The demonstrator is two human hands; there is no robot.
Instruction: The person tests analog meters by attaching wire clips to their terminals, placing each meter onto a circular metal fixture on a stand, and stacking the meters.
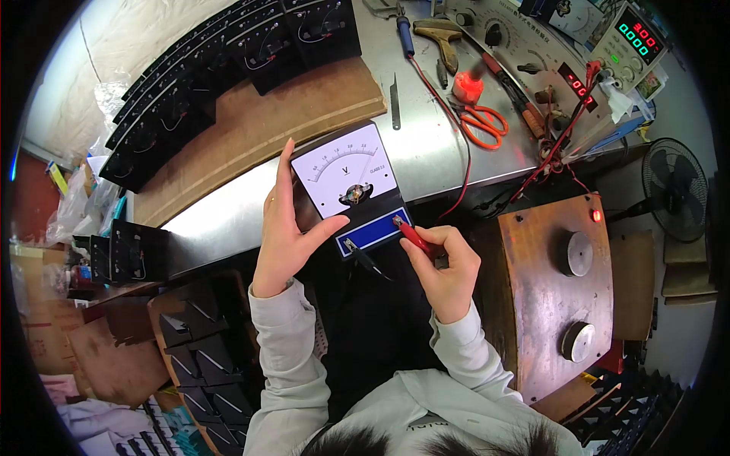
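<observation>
Panel meter: a square white dial face (346, 171) on a black case, with a flat blue terminal strip (372, 233) below; it lies askew across the counter's (209, 216) near edge, its lower end overhanging.
Counter surface: smooth, reflective metal; a brown board (258, 125) with a worn face lies toward its left end, carrying curved rows of black cases (262, 57).
Clips: red-sleeved clip (418, 240) at the strip's right terminal; black-sleeved clip (369, 264) at the left one.
Tools: a slim, pointed metal blade (395, 106) right of the board; orange-handled scissors (484, 127) nearer the counter's right end.
Left hand (287, 232): spread wide against the meter's left side, forefinger extended up along it, thumb across the lower front.
Right hand (445, 266): closed in a pinch, thumb and fingers holding the red clip.
Dial lettering: "V" at centre, "CLASS" at right; class figure too small to read.
Power supply (628, 47): far right corner; red "3.00" above green "0.000".
</observation>
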